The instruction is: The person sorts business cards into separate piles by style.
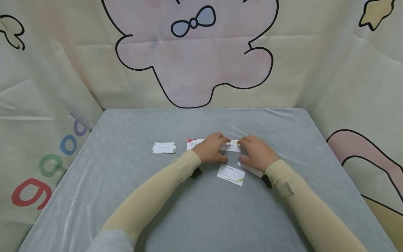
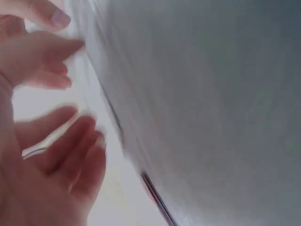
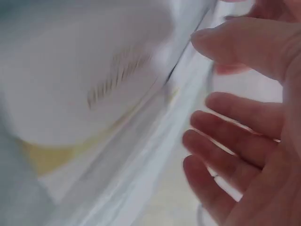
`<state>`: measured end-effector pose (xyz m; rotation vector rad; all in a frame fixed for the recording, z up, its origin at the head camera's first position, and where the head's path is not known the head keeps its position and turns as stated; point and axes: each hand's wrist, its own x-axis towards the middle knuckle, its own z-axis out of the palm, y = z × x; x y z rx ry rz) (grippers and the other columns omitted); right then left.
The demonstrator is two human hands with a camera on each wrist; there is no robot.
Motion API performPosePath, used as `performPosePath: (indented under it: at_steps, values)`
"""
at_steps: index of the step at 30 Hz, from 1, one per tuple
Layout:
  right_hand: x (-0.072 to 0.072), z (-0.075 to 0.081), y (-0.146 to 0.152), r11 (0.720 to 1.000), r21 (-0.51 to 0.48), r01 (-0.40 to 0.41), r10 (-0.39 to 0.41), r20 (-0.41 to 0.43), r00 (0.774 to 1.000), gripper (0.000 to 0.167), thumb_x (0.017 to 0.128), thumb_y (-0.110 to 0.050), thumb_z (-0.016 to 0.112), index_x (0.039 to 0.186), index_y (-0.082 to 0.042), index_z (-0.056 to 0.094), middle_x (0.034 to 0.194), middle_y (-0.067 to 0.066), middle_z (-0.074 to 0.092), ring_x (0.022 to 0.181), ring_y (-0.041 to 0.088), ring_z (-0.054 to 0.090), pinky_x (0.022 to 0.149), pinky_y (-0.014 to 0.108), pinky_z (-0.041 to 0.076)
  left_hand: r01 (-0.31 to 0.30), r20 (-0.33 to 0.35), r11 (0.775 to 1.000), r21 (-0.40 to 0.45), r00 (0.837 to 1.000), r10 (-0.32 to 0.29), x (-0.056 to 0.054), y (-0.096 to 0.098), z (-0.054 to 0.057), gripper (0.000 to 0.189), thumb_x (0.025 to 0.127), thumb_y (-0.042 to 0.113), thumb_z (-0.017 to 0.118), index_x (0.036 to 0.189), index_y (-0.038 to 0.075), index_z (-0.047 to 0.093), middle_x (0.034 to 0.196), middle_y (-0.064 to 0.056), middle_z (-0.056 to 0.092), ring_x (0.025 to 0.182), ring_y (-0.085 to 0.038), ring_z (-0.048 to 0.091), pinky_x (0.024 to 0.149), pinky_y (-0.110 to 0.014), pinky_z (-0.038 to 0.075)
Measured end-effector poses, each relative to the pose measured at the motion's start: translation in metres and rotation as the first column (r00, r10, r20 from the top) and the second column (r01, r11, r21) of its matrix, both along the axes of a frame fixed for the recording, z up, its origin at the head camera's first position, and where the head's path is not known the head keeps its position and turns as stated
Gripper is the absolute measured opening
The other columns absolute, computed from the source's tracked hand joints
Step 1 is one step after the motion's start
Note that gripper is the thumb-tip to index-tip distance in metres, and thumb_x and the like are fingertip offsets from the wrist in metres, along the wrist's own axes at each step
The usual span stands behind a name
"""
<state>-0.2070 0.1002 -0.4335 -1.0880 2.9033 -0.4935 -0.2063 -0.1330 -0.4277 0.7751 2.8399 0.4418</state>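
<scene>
Business cards lie on the grey cloth around both hands. My left hand (image 1: 214, 148) is over a card with red flowers (image 1: 192, 142), and its fingertips reach the white card with a yellow curve (image 1: 232, 145). From the other side, my right hand (image 1: 256, 153) has its fingertips at that card's right end; firm contact is unclear. Another white card (image 1: 252, 170) is partly hidden beneath the right hand. A tilted white card (image 1: 231, 174) lies nearer, between the wrists. Fingers look loosely bent in both blurred wrist views, where a printed card (image 3: 94, 84) shows beside the right hand.
A card with a green leafy border (image 1: 163, 147) lies apart on the left. The grey cloth-covered table (image 1: 189, 217) meets printed curtains (image 1: 201, 70) at the back and on both sides.
</scene>
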Motion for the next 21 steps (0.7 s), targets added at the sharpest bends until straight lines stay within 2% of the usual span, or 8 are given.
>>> performPosePath:
  at_steps: [2, 4, 6, 8, 11, 14, 17, 21]
  values:
    - [0.022, 0.001, 0.002, 1.0, -0.011, -0.025, 0.024, -0.04, 0.999, 0.052, 0.087, -0.021, 0.086, 0.131, 0.003, 0.07, 0.127, 0.019, 0.072, 0.118, 0.039, 0.068, 0.104, 0.054, 0.055, 0.07, 0.046, 0.997, 0.026, 0.996, -0.071, 0.014, -0.001, 0.003, 0.069, 0.09, 0.034, 0.087, 0.15, 0.01, 0.062, 0.137, -0.004, 0.066, 0.124, -0.019, 0.062, 0.111, -0.031, 0.049]
    - [0.043, 0.001, 0.003, 0.999, -0.017, -0.052, 0.051, -0.061, 0.997, 0.049, 0.085, -0.023, 0.089, 0.123, 0.002, 0.073, 0.116, 0.015, 0.073, 0.106, 0.034, 0.069, 0.095, 0.05, 0.057, 0.109, 0.094, 0.993, 0.033, 0.989, -0.112, 0.028, -0.004, 0.006, 0.069, 0.088, 0.035, 0.089, 0.148, 0.011, 0.064, 0.134, -0.002, 0.067, 0.122, -0.017, 0.062, 0.11, -0.03, 0.05]
    - [0.058, -0.001, 0.002, 0.998, -0.016, -0.059, 0.058, -0.071, 0.996, 0.044, 0.083, -0.024, 0.09, 0.117, 0.0, 0.075, 0.106, 0.008, 0.071, 0.097, 0.026, 0.066, 0.087, 0.045, 0.057, 0.114, 0.108, 0.993, 0.01, 0.988, -0.114, 0.039, -0.006, 0.007, 0.069, 0.086, 0.037, 0.092, 0.145, 0.012, 0.067, 0.13, -0.001, 0.067, 0.119, -0.017, 0.061, 0.106, -0.029, 0.05]
    - [0.067, -0.003, 0.0, 0.999, -0.016, -0.052, 0.05, -0.082, 0.995, 0.042, 0.083, -0.025, 0.091, 0.114, -0.001, 0.076, 0.101, 0.004, 0.068, 0.092, 0.02, 0.062, 0.082, 0.04, 0.055, 0.102, 0.089, 0.994, -0.035, 0.991, -0.098, 0.046, -0.008, 0.008, 0.067, 0.084, 0.039, 0.093, 0.142, 0.014, 0.07, 0.127, 0.0, 0.066, 0.117, -0.016, 0.059, 0.103, -0.028, 0.051]
    - [0.072, -0.005, -0.002, 0.999, -0.024, -0.024, 0.022, -0.086, 0.996, 0.039, 0.082, -0.025, 0.091, 0.11, -0.003, 0.077, 0.097, 0.0, 0.065, 0.088, 0.016, 0.057, 0.078, 0.036, 0.051, 0.099, 0.06, 0.992, -0.084, 0.994, -0.094, 0.05, -0.008, 0.008, 0.061, 0.085, 0.04, 0.093, 0.137, 0.015, 0.074, 0.123, -0.001, 0.064, 0.113, -0.017, 0.058, 0.098, -0.027, 0.051]
    - [0.073, -0.007, -0.002, 1.0, -0.027, -0.009, 0.007, -0.076, 0.997, 0.037, 0.08, -0.027, 0.092, 0.106, -0.005, 0.078, 0.095, -0.001, 0.064, 0.086, 0.014, 0.055, 0.076, 0.034, 0.05, 0.127, 0.054, 0.986, -0.108, 0.991, -0.121, 0.051, -0.006, 0.008, 0.052, 0.087, 0.038, 0.091, 0.132, 0.016, 0.077, 0.12, -0.002, 0.064, 0.109, -0.016, 0.057, 0.094, -0.027, 0.051]
    - [0.073, -0.009, -0.001, 1.0, -0.028, -0.003, 0.001, -0.063, 0.998, 0.038, 0.079, -0.029, 0.093, 0.106, -0.005, 0.078, 0.097, -0.001, 0.066, 0.088, 0.014, 0.056, 0.078, 0.034, 0.051, 0.15, 0.055, 0.982, -0.119, 0.988, -0.145, 0.051, -0.003, 0.008, 0.044, 0.087, 0.035, 0.09, 0.125, 0.017, 0.079, 0.116, -0.001, 0.065, 0.103, -0.015, 0.057, 0.09, -0.026, 0.05]
    - [0.073, -0.009, -0.001, 1.0, -0.028, -0.014, 0.012, -0.062, 0.998, 0.039, 0.079, -0.029, 0.092, 0.106, -0.005, 0.078, 0.097, 0.0, 0.065, 0.088, 0.015, 0.057, 0.078, 0.035, 0.051, 0.148, 0.058, 0.983, -0.106, 0.988, -0.142, 0.052, -0.003, 0.009, 0.04, 0.086, 0.032, 0.089, 0.12, 0.016, 0.078, 0.112, 0.0, 0.065, 0.099, -0.013, 0.057, 0.087, -0.025, 0.05]
